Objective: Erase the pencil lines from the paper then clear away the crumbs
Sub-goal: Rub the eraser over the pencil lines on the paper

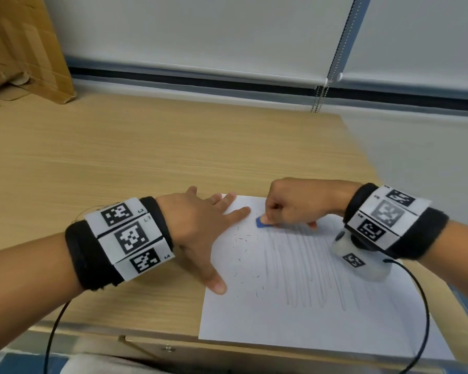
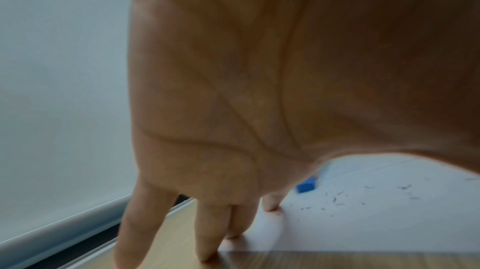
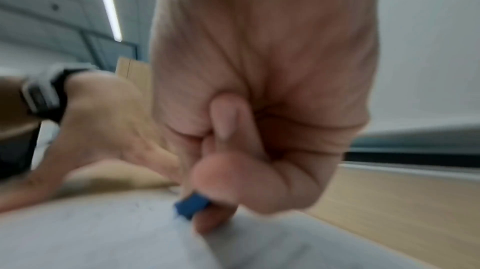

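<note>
Blue eraser (image 1: 261, 222) in right hand (image 1: 295, 202)

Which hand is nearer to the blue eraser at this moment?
Right. The right hand pinches the blue eraser and presses it on the paper. The left hand lies flat beside it on the paper's left edge, index fingertip close but apart.

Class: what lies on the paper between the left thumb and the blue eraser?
Dark eraser crumbs scattered on bare white paper, seen in the head view.
</note>
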A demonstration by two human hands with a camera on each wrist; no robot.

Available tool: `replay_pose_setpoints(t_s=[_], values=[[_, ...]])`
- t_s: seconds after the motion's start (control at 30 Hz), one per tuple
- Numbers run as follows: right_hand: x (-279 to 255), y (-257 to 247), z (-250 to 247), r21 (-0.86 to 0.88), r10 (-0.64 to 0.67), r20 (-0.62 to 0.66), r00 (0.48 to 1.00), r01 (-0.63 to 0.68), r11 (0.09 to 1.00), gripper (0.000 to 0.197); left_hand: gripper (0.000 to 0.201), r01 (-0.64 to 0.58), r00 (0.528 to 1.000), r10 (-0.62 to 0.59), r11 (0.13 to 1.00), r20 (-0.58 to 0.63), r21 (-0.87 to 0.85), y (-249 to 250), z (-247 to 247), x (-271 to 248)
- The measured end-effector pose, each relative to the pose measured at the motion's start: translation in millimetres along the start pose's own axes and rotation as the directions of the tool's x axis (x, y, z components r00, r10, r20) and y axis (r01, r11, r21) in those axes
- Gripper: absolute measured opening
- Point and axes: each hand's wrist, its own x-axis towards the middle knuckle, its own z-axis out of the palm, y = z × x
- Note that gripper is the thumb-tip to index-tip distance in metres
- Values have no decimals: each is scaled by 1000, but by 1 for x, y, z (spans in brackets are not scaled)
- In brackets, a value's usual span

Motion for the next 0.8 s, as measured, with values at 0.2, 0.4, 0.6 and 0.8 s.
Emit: replay_pose_setpoints(t_s=[0.2, 0.4, 0.6, 0.8], values=[[-19, -12, 12, 14, -13, 181, 983, 11, 1000, 37, 136, -2, 1000, 2, 1000, -11, -3, 1, 0, -2], [-12, -5, 7, -25, 6, -66, 998, -8, 1000, 48, 137, -9, 1000, 9, 1000, -6, -7, 1, -1, -2], [-18, -15, 6, -24, 24, 132, 991, -21, 999, 38, 137, 3, 1000, -3, 1000, 5, -2, 1, -1, 0], [-33, -18, 21, -43, 10, 145, 989, -4, 999, 45, 138, 1, 1000, -1, 1000, 0, -3, 1, 1, 0]])
